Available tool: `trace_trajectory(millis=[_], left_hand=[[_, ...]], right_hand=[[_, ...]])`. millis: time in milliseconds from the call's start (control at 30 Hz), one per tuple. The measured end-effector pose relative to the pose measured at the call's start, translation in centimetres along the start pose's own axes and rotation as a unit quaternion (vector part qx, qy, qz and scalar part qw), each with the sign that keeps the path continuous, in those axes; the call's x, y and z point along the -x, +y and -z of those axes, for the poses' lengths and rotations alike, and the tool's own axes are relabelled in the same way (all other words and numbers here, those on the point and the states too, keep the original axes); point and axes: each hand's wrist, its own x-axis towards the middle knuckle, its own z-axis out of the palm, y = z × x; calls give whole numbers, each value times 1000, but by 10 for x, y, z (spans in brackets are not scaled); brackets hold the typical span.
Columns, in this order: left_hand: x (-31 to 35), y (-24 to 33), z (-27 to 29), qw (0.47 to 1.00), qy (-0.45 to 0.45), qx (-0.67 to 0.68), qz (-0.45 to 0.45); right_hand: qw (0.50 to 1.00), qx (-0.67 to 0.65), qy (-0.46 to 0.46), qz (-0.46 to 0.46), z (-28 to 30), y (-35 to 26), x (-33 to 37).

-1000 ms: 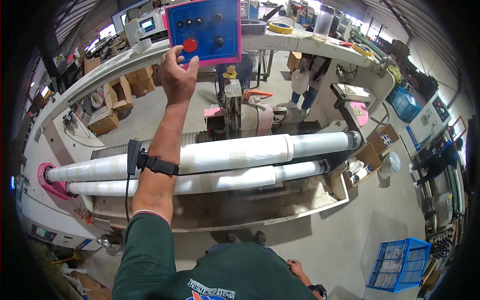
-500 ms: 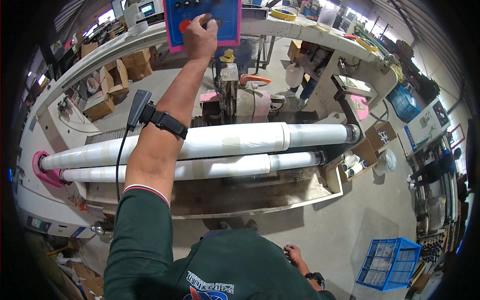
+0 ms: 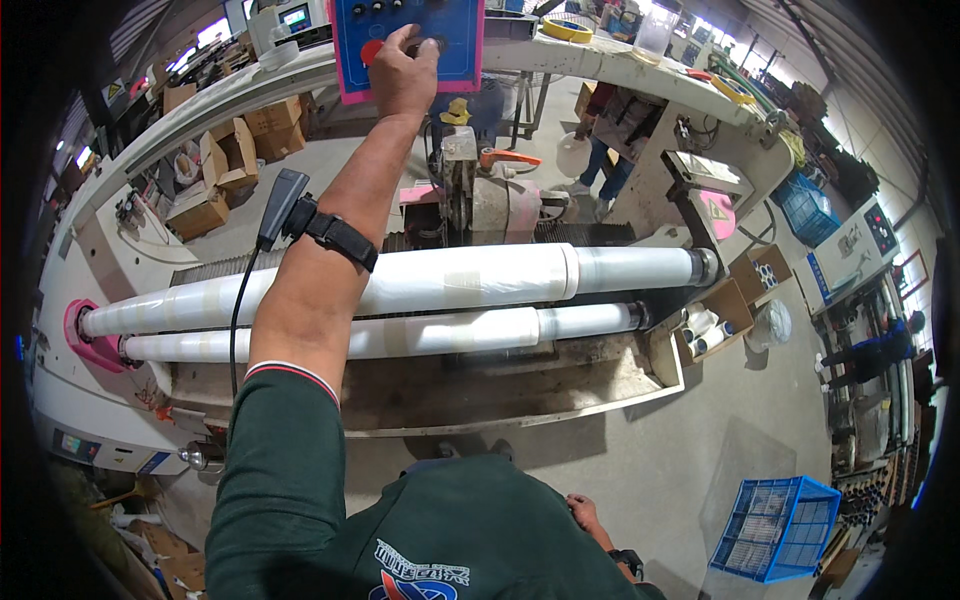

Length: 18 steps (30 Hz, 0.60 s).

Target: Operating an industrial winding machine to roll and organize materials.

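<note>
My left hand point(image 3: 403, 80) reaches up to a blue control panel point(image 3: 352, 28) with a pink rim. Its thumb and fingers close around a dark knob point(image 3: 428, 46), partly hidden by them, beside a red round button point(image 3: 371, 51). Beneath my left forearm lie two long rollers: a thicker one wrapped in white film point(image 3: 510, 272) and a thinner white one point(image 3: 480, 331) nearer me. At my right side, low by my body, hangs my right hand point(image 3: 584, 513). Its fingers look loosely curled, partly hidden by my shirt, and I see nothing in them.
A pale trough point(image 3: 560, 405) runs below the rollers, with a pink bracket point(image 3: 85, 336) at their left end. To the right stand a carton of white rolls point(image 3: 708, 332) and a blue crate point(image 3: 775, 528). Another person point(image 3: 612, 150) stands beyond the machine.
My left hand stays at the knob, with barely any shift. The person beyond the machine has moved and shows more of the legs. My right hand has sunk slightly.
</note>
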Motion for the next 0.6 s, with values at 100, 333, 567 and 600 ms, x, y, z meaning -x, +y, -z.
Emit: trace_trajectory(millis=[100, 333, 567, 600], left_hand=[[10, 9, -3, 1000, 13, 6, -10], [1, 1, -6, 999, 31, -26, -35], [13, 33, 10, 998, -21, -56, -7], [15, 42, 11, 998, -21, -56, -6]], right_hand=[[1000, 5, -1, 1, 1, 0, 1], [1000, -6, 1, 9, 0, -5, 4], [1000, -11, -2, 0, 2, 1, 1], [1000, -11, -7, 4, 2, 1, -1]])
